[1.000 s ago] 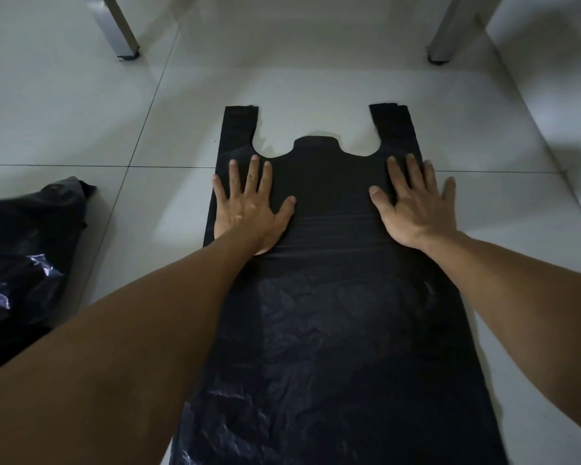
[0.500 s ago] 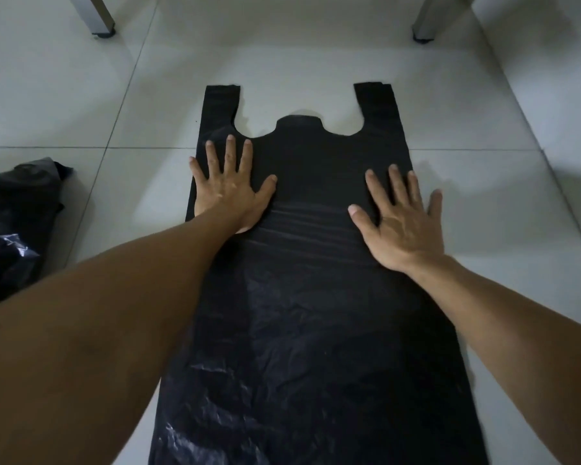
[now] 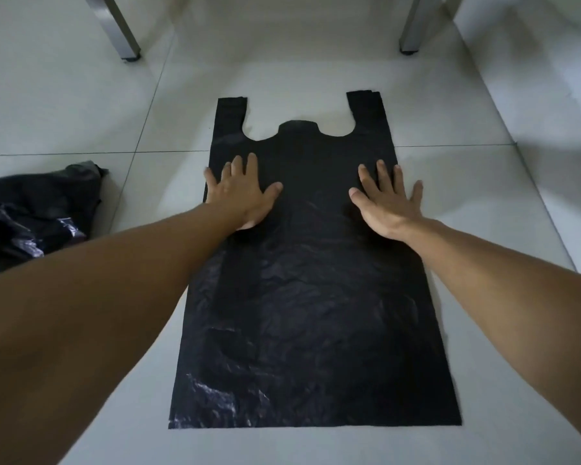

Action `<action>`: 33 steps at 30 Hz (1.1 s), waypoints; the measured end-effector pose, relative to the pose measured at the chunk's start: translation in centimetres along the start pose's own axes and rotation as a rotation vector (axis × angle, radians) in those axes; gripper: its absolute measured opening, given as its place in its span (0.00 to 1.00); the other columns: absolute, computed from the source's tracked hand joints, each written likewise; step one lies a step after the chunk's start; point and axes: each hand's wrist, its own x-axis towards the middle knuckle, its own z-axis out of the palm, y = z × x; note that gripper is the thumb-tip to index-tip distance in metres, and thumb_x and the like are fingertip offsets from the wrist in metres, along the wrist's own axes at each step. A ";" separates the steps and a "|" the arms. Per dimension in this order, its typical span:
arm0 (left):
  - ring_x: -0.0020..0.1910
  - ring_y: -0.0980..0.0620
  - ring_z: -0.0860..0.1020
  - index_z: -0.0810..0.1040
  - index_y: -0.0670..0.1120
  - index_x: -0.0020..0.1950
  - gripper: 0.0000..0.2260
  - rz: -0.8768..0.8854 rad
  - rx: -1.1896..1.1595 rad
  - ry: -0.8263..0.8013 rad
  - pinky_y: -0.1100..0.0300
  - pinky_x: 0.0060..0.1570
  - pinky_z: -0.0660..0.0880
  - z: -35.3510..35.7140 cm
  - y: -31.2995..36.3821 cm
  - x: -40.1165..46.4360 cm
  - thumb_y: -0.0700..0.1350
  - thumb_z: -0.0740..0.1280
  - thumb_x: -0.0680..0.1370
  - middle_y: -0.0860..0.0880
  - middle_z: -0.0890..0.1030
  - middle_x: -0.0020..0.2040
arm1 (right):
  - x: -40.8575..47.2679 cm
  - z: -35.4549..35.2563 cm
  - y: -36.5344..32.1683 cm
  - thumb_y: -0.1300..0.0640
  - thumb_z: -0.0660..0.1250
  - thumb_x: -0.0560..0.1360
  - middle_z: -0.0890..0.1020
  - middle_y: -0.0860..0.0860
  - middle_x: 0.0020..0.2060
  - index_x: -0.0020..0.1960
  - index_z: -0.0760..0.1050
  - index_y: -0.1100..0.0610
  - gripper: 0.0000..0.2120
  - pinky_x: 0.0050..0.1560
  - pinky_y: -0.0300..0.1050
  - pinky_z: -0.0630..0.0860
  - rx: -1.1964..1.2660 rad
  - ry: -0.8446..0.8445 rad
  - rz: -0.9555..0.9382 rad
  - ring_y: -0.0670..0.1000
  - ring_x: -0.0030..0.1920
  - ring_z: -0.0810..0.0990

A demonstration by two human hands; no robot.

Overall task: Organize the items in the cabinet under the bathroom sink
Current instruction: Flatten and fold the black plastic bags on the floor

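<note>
On the pale tiled floor [image 3: 81, 105] in front of us, thin grout lines cross from side to side and run away toward the far wall. Spread flat on those tiles is the black plastic bag [image 3: 316, 313], its straight bottom edge nearest us and its 2 handle loops pointing away, with a rounded tab between them at the mouth. Its lower part looks crinkled and catches a little light near the bottom left corner; the upper part lies smoother.

Off to our left, well apart from the flat bag, sits a crumpled heap of dark plastic [image 3: 31, 213], partly cut off by the frame edge.

At the far side stand 2 grey metal legs [image 3: 118, 28], 1 at the upper left and 1 at the upper right, both resting on the floor beyond the bag's handles.

Our bare forearms reach forward from the bottom corners. Our left hand [image 3: 242, 196] lies palm down on the bag's left side, fingers spread, with its outer fingers reaching the bag's left edge. Our right hand [image 3: 386, 203] lies palm down on the right side, fingers fanned wide, the little finger past the bag's right edge onto the tile. Neither hand grips anything; both simply press flat on the plastic.
</note>
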 end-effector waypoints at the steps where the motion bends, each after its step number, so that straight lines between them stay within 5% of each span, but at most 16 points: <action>1: 0.78 0.42 0.50 0.47 0.45 0.80 0.33 0.029 0.001 0.037 0.38 0.74 0.44 0.2 0.4 -1.3 0.62 0.50 0.81 0.42 0.52 0.79 | -0.6 -0.1 -0.2 0.36 0.41 0.81 0.36 0.49 0.79 0.79 0.38 0.42 0.29 0.74 0.67 0.34 0.008 0.029 -0.006 0.56 0.78 0.32; 4: 0.79 0.45 0.47 0.51 0.45 0.80 0.29 0.167 -0.049 0.129 0.41 0.75 0.42 1.7 1.9 -6.4 0.57 0.52 0.82 0.44 0.51 0.80 | -4.9 1.0 -1.6 0.40 0.44 0.82 0.40 0.50 0.80 0.80 0.41 0.46 0.29 0.75 0.66 0.36 -0.047 0.194 -0.116 0.57 0.78 0.35; 8: 0.79 0.48 0.42 0.49 0.47 0.80 0.29 0.273 0.014 0.085 0.42 0.75 0.39 5.4 2.9 -12.3 0.58 0.45 0.81 0.46 0.45 0.80 | -11.3 4.4 -2.9 0.42 0.45 0.82 0.42 0.51 0.80 0.80 0.43 0.46 0.29 0.75 0.67 0.40 -0.095 0.187 -0.220 0.59 0.79 0.39; 12: 0.79 0.48 0.39 0.44 0.51 0.80 0.34 0.224 0.052 0.044 0.41 0.75 0.39 8.1 2.2 -14.0 0.64 0.34 0.76 0.48 0.41 0.80 | -13.1 6.9 -2.2 0.36 0.40 0.80 0.43 0.51 0.80 0.80 0.40 0.43 0.30 0.75 0.67 0.40 -0.164 0.132 -0.204 0.59 0.79 0.41; 20: 0.78 0.48 0.39 0.39 0.57 0.79 0.33 0.104 0.072 0.066 0.42 0.75 0.39 8.7 -0.1 -14.7 0.68 0.39 0.77 0.51 0.39 0.80 | -13.3 7.3 0.0 0.30 0.37 0.77 0.44 0.50 0.80 0.79 0.40 0.41 0.33 0.76 0.65 0.40 -0.181 0.175 -0.160 0.56 0.80 0.42; 29: 0.78 0.46 0.39 0.40 0.52 0.80 0.32 -0.016 0.079 0.011 0.37 0.74 0.38 8.1 -5.2 -15.9 0.65 0.40 0.80 0.47 0.38 0.80 | -14.1 5.9 2.3 0.31 0.36 0.77 0.41 0.51 0.80 0.80 0.38 0.44 0.35 0.74 0.69 0.41 -0.227 0.098 -0.061 0.58 0.79 0.38; 33: 0.79 0.47 0.40 0.45 0.48 0.80 0.29 0.051 0.019 0.161 0.40 0.75 0.39 7.7 -1.6 -19.2 0.58 0.41 0.82 0.46 0.41 0.80 | -17.6 6.3 -0.4 0.36 0.40 0.80 0.43 0.52 0.80 0.80 0.41 0.47 0.33 0.75 0.69 0.42 -0.201 0.165 -0.102 0.60 0.79 0.39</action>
